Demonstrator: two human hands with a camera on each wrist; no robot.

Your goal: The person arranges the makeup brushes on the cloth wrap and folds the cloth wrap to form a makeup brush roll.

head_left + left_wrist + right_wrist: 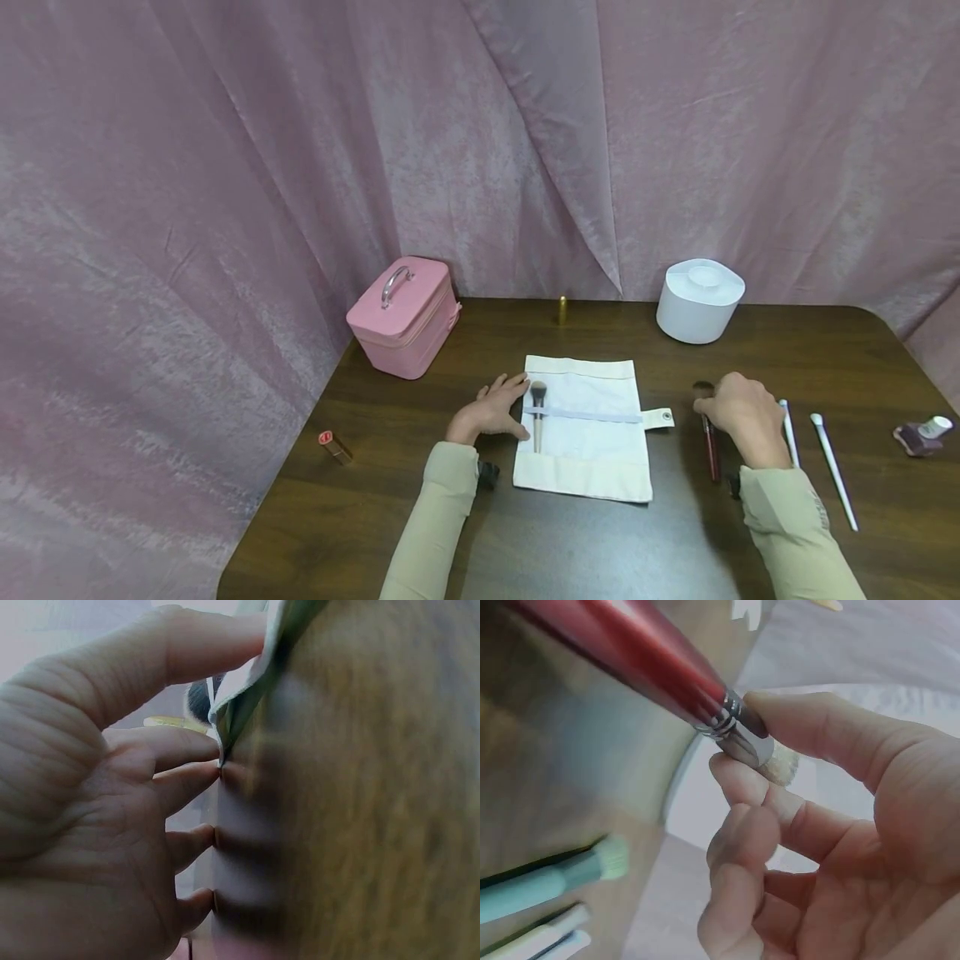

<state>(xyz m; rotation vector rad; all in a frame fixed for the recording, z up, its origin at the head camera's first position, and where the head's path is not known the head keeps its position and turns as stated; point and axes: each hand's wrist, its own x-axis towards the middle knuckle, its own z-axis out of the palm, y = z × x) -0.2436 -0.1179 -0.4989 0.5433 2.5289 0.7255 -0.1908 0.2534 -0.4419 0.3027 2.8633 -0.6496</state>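
And the red-handled brush (711,454) is held just right of the white cloth roll (592,454), pinched by its metal collar between thumb and fingers of the right hand (745,417)! At the roll's left edge, the left hand (491,411) is spread wide, the cloth touched by its thumb and index finger. On the roll's left part, a dark-tipped brush (537,435) is crossed by the pale band (592,415). Farther right of the roll, two pale brushes (834,471) are seen, then a polish bottle (922,436). Behind the roll, a gold tube (562,311) is spotted; behind and right, a white container (697,312); behind and left, a pink case (397,333). Well left of the roll, a lipstick (335,447) is seen.
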